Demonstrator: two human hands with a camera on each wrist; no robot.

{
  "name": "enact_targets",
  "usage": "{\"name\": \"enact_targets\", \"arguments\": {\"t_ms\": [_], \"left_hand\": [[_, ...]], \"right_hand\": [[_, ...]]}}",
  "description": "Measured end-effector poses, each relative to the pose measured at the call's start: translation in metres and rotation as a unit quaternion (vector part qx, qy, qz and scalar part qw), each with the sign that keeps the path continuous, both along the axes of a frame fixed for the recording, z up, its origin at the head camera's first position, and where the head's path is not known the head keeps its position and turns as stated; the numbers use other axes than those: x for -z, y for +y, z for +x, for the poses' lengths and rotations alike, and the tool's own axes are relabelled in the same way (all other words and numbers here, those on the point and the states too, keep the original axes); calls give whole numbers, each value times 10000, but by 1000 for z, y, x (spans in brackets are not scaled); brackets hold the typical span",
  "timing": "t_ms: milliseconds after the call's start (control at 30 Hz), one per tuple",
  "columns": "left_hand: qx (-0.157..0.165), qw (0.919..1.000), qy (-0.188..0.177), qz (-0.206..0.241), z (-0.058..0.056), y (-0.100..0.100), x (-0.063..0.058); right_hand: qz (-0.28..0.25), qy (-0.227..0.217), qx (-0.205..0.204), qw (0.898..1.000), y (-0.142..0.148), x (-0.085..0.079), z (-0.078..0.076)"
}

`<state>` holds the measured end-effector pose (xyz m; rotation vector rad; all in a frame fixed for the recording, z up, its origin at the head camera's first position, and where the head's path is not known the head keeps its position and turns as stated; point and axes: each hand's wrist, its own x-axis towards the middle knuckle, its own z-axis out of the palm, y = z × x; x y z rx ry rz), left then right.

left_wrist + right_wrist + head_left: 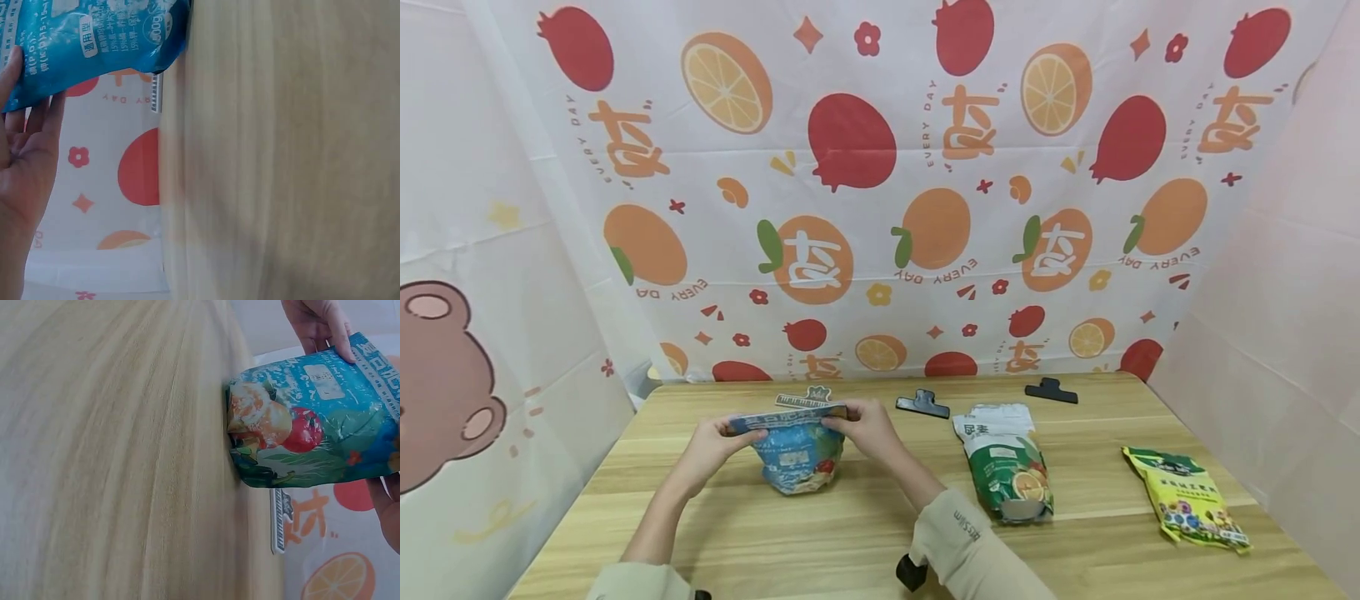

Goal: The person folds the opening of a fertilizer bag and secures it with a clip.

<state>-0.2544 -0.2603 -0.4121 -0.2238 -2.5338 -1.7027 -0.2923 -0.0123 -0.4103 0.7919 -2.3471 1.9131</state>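
A blue plastic bag printed with fruit and vegetables stands on the wooden table, its top edge folded over into a band. My left hand pinches the left end of that band, thumb in front and fingers behind. At the other end my right hand pinches it the same way. Just behind the bag lies a clip with a piano-key pattern, partly covered by the bag's top. The right wrist view shows the bag's printed face, with the left hand at its upper corner.
A black clip lies right of the bag, another black clip farther right near the back edge. A green and white bag rests right of my right forearm. Toward the right edge lies a yellow and green packet. Printed curtains surround the table.
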Motion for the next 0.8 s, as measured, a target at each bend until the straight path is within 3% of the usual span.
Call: {"name": "enact_targets", "arguments": {"t_ms": [300, 800], "left_hand": [[36, 9999, 61, -92, -1, -2, 4], [103, 9999, 44, -121, 3, -16, 2]], "right_hand": [[-101, 229, 444, 9987, -8, 5, 3], [-176, 531, 498, 9972, -22, 6, 8]]}}
